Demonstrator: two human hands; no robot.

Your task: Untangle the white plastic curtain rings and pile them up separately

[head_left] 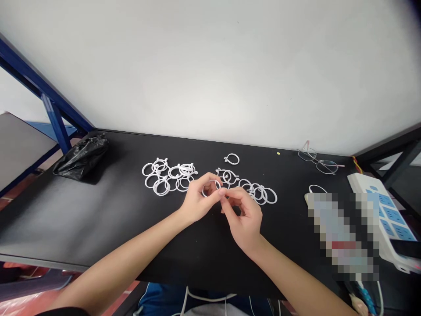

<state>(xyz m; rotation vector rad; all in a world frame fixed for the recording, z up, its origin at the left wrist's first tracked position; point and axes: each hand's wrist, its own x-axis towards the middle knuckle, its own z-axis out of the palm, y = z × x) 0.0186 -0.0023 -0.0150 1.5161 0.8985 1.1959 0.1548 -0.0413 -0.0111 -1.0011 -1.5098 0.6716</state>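
A white curtain ring [204, 192] is held between my two hands above the black table. My left hand [200, 199] curls around it, thumb and fingers closed on its side. With a pinch of thumb and fingertips, my right hand [242, 211] grips the ring's right side, where the fingers hide the small end piece. Behind my left hand lies a loose pile of white curtain rings [161, 187]. More white rings [270, 195] lie in a group behind my right hand, and a single ring [233, 159] sits apart farther back.
A black plastic bag [83, 156] lies at the table's left end. Eyeglasses [324, 166] rest at the back right, near a white power strip [388, 210] and a pixelated device [340, 237] with cables. The black table [131, 237] meets a white wall [210, 79] behind.
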